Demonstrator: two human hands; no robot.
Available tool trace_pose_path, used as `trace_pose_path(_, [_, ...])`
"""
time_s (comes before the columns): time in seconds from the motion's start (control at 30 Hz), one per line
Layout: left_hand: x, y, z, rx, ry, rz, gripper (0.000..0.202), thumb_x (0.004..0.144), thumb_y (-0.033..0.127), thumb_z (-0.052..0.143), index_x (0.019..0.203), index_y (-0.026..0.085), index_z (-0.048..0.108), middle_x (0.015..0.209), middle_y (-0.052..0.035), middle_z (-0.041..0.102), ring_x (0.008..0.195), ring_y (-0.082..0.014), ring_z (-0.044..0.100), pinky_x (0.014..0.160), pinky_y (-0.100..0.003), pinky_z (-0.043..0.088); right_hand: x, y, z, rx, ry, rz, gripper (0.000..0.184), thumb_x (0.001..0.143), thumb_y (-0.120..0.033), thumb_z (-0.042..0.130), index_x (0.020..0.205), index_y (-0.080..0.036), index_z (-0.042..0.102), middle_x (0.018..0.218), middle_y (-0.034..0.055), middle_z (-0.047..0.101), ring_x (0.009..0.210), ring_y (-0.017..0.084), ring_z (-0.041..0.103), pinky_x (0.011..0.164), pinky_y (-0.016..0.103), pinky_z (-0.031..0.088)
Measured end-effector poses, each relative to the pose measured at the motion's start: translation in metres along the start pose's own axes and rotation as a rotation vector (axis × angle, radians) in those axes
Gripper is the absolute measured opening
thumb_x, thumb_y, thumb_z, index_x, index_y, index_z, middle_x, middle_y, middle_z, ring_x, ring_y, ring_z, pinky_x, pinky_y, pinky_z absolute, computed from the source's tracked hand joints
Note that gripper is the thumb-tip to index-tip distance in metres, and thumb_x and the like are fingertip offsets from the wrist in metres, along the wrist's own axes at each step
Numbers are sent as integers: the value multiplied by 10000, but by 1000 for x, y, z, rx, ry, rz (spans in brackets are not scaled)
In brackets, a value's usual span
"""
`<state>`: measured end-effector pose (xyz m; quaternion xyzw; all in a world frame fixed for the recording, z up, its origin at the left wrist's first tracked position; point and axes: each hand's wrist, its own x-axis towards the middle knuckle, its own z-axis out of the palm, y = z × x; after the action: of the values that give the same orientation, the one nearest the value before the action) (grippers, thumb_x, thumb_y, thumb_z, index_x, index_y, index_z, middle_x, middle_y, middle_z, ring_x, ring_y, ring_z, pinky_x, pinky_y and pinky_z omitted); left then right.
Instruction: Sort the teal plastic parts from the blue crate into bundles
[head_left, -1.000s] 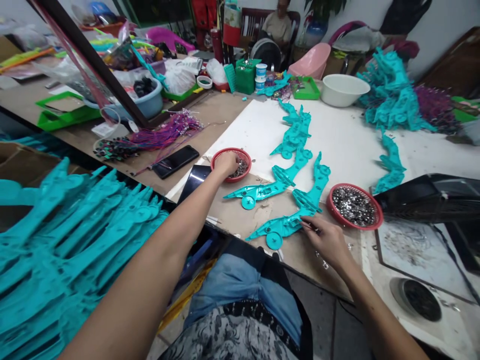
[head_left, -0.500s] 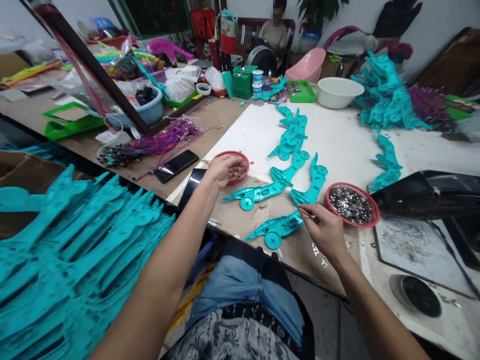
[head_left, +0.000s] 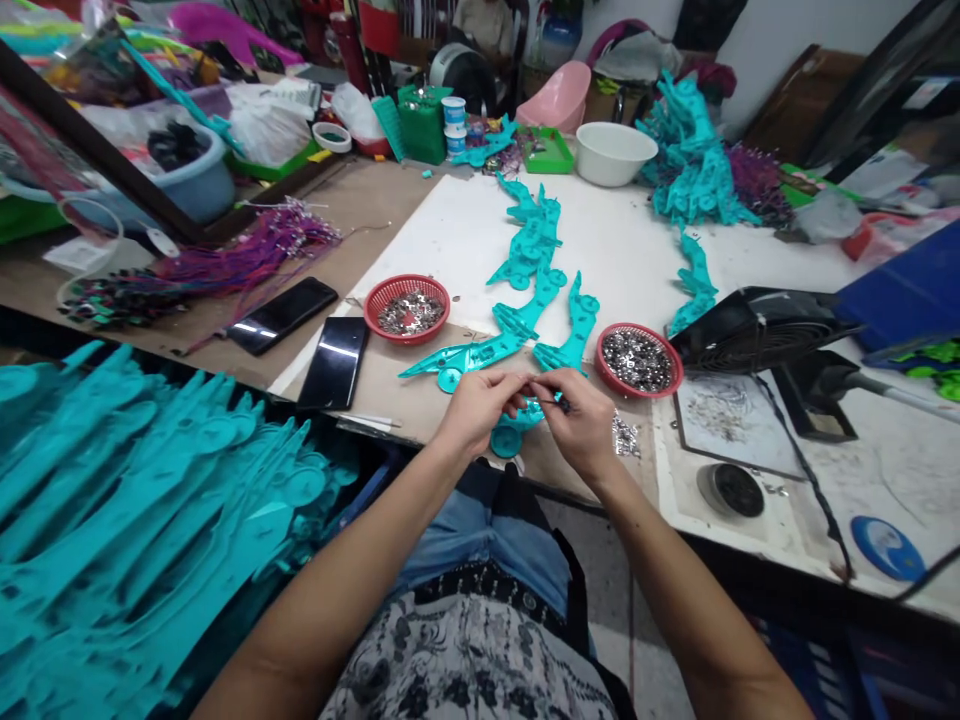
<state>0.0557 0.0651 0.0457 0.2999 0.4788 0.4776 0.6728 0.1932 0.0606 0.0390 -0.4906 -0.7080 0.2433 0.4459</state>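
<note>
My left hand [head_left: 478,405] and my right hand [head_left: 579,428] meet over the nearest teal plastic part [head_left: 512,433] at the table's front edge. Both hands are pinched. The right fingers hold a thin dark tool [head_left: 559,403] against the left fingertips, which pinch something too small to name. A second teal part [head_left: 465,357] lies just beyond the hands. A red basket of small metal pieces [head_left: 407,309] sits to the left, and another red basket [head_left: 639,359] sits to the right.
Two black phones [head_left: 282,314] [head_left: 334,362] lie left of the hands. A big stack of teal parts [head_left: 135,520] fills the lower left. More teal parts [head_left: 534,240] run up the white board to a white bowl [head_left: 615,152]. A black fan [head_left: 750,330] lies on the right.
My left hand left the left red basket and came back to meet the right hand over the nearest teal part. The camera view swung to the right.
</note>
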Motion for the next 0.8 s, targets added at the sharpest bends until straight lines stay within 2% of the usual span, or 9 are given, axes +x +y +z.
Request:
trace_pose_path(0.13, [-6,-13,10,-81,8,4,233,606,287,762,763,130,692,634,-5,629,544,-77,516,500,-198,382,-14,11,5,429,124,396,189,799,-359,637,835,-175,617,646,3,617,544,122,544,505,247,425])
trace_pose_path(0.2, [-6,-21,11,-16,38,85,181,659,292,721,732,139,657,613,8,610,545,-82,516,523,-206,394,-21,13,6,532,142,461,212,787,-372,649,841,-170,616,605,-14,592,503,107,514,468,228,384])
trace_pose_path(0.3, [-10,-29,8,268,15,266,125,772,281,623,759,157,629,708,-12,631,659,-119,567,626,-242,439,-31,11,1,309,112,370,169,806,-343,632,828,-177,644,653,2,628,572,120,555,551,248,431])
trace_pose_path(0.4, [-18,-31,-1,684,-104,470,105,847,221,533,801,172,614,806,-41,626,790,-158,575,729,-284,442,-43,6,-12,-24,-23,181,120,833,-280,585,797,-189,656,727,24,665,641,137,584,621,263,448])
trace_pose_path(0.47, [-23,-31,-7,856,-223,537,119,871,185,494,824,180,603,836,-50,620,834,-171,573,758,-295,441,-51,3,-18,-107,-143,95,129,848,-246,545,793,-193,649,750,31,673,664,142,594,627,260,444])
trace_pose_path(0.53, [-27,-31,-12,893,-290,533,125,884,176,483,836,186,598,838,-48,626,835,-167,583,758,-288,452,-56,3,-22,-88,-211,115,132,851,-236,530,788,-195,638,742,26,670,654,139,591,614,252,442])
trace_pose_path(0.63, [-26,-34,-17,938,-167,573,110,887,231,520,934,184,609,915,-65,639,897,-181,587,811,-305,467,-55,11,-22,-29,-152,255,129,840,-261,540,770,-191,623,687,9,649,594,128,560,572,242,427])
trace_pose_path(0.73, [-19,-38,-23,1157,-17,657,335,846,304,596,1138,144,566,1149,-141,585,1096,-262,514,943,-407,422,-44,24,-17,-100,-81,307,152,832,-298,534,778,-187,623,680,9,643,587,132,547,577,251,413])
trace_pose_path(0.8, [-15,-42,-25,1298,-23,628,438,818,307,628,1205,129,527,1194,-159,563,1131,-295,486,958,-442,408,-34,31,-13,-188,-115,288,156,816,-297,532,764,-188,630,689,16,650,600,142,555,592,260,406])
